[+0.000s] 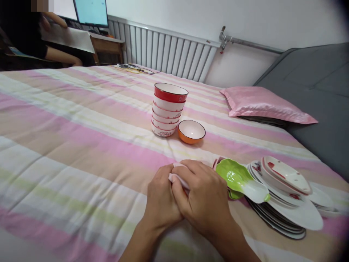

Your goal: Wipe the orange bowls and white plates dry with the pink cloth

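The cloth [183,182] is a pale pinkish white. The bedspread [68,174] runs in stripes of pink, white, beige and yellow-green. The top bowl [171,95] is red outside (white within, like the orange bowl [191,139]). The scalloped dish [231,173] is lime green, the pillow [264,102] pink, the headboard [313,80] grey.

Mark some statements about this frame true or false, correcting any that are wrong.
1. The left hand and right hand are pressed together, with pale cloth showing between them. True.
2. The orange bowl sits inside the top of the bowl stack. False: the orange bowl stands beside the bowl stack, on the striped bedspread.
3. The top bowl of the bowl stack is red outside and white inside. True.
4. The pillow is green. False: the pillow is pink.
5. The piled plates are to the right of both hands in the picture. True.
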A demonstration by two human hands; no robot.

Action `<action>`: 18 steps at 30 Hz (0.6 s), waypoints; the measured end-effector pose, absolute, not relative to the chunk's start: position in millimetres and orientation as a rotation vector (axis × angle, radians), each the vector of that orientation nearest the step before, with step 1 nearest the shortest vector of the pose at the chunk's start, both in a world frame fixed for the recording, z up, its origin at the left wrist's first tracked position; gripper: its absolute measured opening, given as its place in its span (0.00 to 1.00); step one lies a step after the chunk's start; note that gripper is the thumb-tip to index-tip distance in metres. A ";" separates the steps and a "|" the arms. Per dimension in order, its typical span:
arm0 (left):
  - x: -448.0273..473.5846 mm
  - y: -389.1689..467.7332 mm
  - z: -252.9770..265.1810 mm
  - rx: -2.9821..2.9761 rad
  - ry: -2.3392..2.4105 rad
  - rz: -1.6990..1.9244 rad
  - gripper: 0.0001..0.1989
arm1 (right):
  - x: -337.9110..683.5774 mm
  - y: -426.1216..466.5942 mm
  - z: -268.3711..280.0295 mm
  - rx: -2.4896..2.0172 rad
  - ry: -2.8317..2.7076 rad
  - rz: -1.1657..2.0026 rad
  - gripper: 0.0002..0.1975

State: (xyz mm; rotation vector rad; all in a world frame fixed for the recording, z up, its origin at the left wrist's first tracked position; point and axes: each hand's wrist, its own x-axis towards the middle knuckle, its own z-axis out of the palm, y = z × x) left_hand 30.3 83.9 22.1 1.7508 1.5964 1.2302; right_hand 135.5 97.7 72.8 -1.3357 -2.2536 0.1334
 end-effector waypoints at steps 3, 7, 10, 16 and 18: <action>33.7 84.8 21.1 1.665 1.516 1.190 0.15 | 141.6 107.8 70.2 -1.378 -2.186 0.182 0.08; 37.2 86.7 11.7 1.581 1.427 1.160 0.36 | 159.5 129.0 68.1 -1.445 -2.035 0.372 0.09; 36.5 89.7 2.3 1.527 1.455 1.105 0.38 | 170.3 139.6 66.5 -1.440 -1.956 0.505 0.09; 33.3 96.6 0.6 1.545 1.503 1.035 0.37 | 178.4 143.7 65.6 -1.368 -1.905 0.646 0.10; 32.6 96.8 5.0 1.543 1.475 1.079 0.37 | 179.7 143.3 66.6 -1.340 -1.874 0.675 0.09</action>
